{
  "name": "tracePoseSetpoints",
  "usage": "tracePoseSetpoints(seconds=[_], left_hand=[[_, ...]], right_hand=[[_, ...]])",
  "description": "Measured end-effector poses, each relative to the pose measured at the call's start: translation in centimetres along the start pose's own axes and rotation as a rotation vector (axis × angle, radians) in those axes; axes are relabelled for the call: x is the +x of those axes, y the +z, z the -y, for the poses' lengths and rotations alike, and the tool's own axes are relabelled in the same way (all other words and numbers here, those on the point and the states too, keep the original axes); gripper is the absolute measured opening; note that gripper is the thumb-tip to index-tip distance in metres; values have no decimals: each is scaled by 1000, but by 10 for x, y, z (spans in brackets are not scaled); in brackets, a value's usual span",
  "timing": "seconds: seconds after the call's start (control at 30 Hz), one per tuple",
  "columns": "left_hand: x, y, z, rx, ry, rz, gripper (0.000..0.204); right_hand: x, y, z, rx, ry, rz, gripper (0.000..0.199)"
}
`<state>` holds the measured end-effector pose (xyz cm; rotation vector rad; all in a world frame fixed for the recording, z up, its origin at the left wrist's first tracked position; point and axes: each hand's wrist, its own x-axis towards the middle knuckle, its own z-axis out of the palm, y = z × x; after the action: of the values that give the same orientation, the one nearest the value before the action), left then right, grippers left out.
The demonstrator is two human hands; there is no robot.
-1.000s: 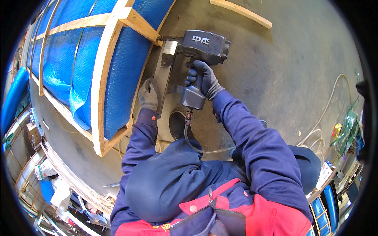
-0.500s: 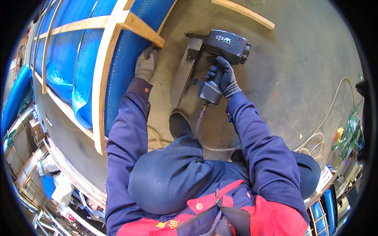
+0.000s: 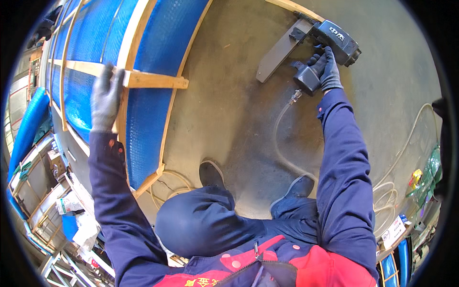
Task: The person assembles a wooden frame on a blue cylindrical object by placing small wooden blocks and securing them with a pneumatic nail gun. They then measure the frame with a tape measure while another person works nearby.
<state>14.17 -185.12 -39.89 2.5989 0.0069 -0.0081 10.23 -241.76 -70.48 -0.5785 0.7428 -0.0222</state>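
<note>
My right hand (image 3: 330,71), in a dark glove, is closed round the handle of a black pneumatic nail gun (image 3: 337,42). The gun's long grey magazine (image 3: 281,51) slants down to the left, and an air hose (image 3: 278,125) runs from the handle's base. My left hand (image 3: 106,100), in a grey glove, has its fingers stretched out at the long wooden batten (image 3: 134,36) of a crate frame. Whether it presses on the wood I cannot tell. A short wooden crosspiece (image 3: 158,81) juts right beside those fingers. Blue bubble wrap (image 3: 149,115) lies behind the frame.
A loose wooden strip (image 3: 292,6) lies on the concrete floor at the far side. Coiled hose rests at the lower left (image 3: 178,184) and more hose (image 3: 385,201) at the right. Clear green plastic (image 3: 427,174) lies at the right edge. White frames (image 3: 62,270) stand at lower left.
My left hand has left the crosspiece's end and moved left to the long batten. The nail gun has gone farther away and to the right in my right hand. The crate appears lower in view.
</note>
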Motion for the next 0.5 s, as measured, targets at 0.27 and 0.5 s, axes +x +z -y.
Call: tracePoseSetpoints(seconds=[0.27,0.5], left_hand=[[15,36,66,480,247,-243,46],[43,25,53,822,-67,180,30]], right_hand=[[7,-48,33,-1038,-335,-679,69],[-22,-24,23,-1050,-173,-718,66]])
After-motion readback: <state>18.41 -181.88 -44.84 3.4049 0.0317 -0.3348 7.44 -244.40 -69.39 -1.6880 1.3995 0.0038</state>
